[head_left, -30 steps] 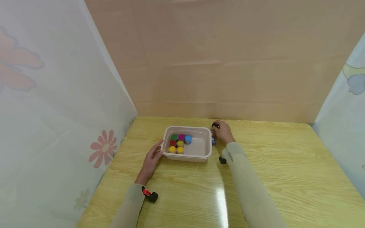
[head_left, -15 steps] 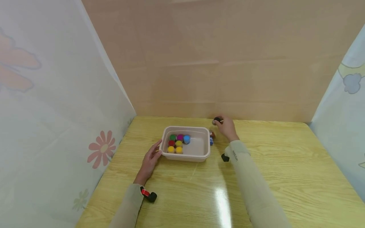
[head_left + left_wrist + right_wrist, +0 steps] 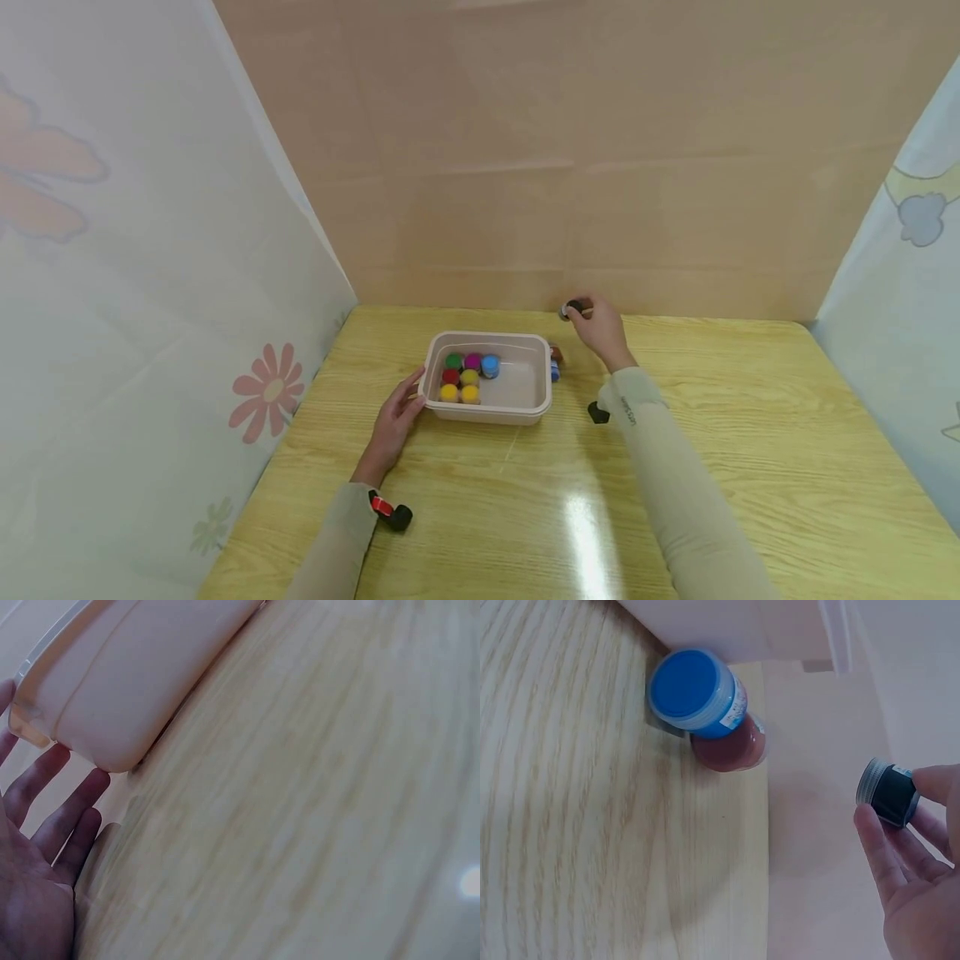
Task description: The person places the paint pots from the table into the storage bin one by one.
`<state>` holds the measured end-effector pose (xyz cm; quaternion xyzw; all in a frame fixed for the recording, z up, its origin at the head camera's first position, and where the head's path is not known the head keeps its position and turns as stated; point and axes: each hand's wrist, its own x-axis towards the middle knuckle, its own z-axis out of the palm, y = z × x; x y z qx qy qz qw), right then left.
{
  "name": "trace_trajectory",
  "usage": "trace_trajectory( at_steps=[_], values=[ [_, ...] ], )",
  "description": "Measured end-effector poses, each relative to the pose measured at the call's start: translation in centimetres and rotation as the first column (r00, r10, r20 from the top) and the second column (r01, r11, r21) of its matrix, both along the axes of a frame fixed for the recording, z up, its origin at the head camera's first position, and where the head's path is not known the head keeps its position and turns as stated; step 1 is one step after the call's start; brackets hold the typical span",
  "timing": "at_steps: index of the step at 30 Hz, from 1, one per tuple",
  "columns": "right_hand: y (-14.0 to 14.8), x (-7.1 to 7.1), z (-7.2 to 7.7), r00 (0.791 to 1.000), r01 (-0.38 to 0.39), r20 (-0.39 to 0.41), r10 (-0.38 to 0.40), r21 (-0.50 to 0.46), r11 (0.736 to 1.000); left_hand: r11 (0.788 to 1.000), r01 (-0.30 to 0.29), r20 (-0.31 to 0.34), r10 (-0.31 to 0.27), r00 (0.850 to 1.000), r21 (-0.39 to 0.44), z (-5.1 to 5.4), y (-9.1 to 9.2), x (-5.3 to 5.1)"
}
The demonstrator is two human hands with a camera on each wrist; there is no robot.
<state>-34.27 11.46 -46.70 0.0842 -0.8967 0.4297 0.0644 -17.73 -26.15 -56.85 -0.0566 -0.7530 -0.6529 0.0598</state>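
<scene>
A small black paint jar point(image 3: 573, 308) with a clear ribbed lid is pinched between the thumb and fingers of my right hand point(image 3: 606, 335), up near the table's back edge. The right wrist view shows that jar point(image 3: 893, 793) tilted on its side in the fingertips. My left hand point(image 3: 392, 427) touches the left end of a pale pink plastic tub point(image 3: 489, 410); in the left wrist view its extended fingers point(image 3: 71, 817) rest against the tub's wall. Inside the tub, several jars stand grouped at the left, including a light blue one point(image 3: 490, 366) and yellow ones point(image 3: 469, 394).
Beside the tub's right end stand a blue jar point(image 3: 686, 686) and a brown-red jar point(image 3: 731, 746), the blue one partly covering the other in the right wrist view. The wooden table point(image 3: 712, 433) meets a brown paper wall point(image 3: 480, 208) at the back.
My right hand has lifted the black jar up and back, away from the blue and brown-red jars. The jar has tilted in the fingers. The left hand stays at the tub's end.
</scene>
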Motion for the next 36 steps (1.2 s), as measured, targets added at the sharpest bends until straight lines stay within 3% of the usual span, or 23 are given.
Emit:
trace_trajectory(
  at_steps=[6, 15, 27, 36],
  values=[
    [0.5, 0.1, 0.4, 1.0, -0.02, 0.008, 0.021, -0.077, 0.997, 1.0, 0.007, 0.008, -0.007, 1.0, 0.005, -0.2, 0.0, -0.1],
    [1.1, 0.7, 0.5, 0.987, -0.156, 0.003, 0.161, -0.234, 0.96, 1.0, 0.002, 0.0, -0.002, 1.0, -0.012, -0.2, -0.2, -0.2],
    [1.4, 1.1, 1.3, 0.984, -0.162, 0.024, 0.179, -0.329, 0.93, 1.0, -0.002, 0.009, 0.002, 1.0, -0.014, -0.2, -0.3, -0.2],
    [0.4, 3.4, 4.0, 0.967, -0.225, 0.02, 0.254, -0.402, 0.888, 1.0, 0.005, 0.007, -0.005, 1.0, -0.018, -0.4, -0.3, -0.3]
  ],
)
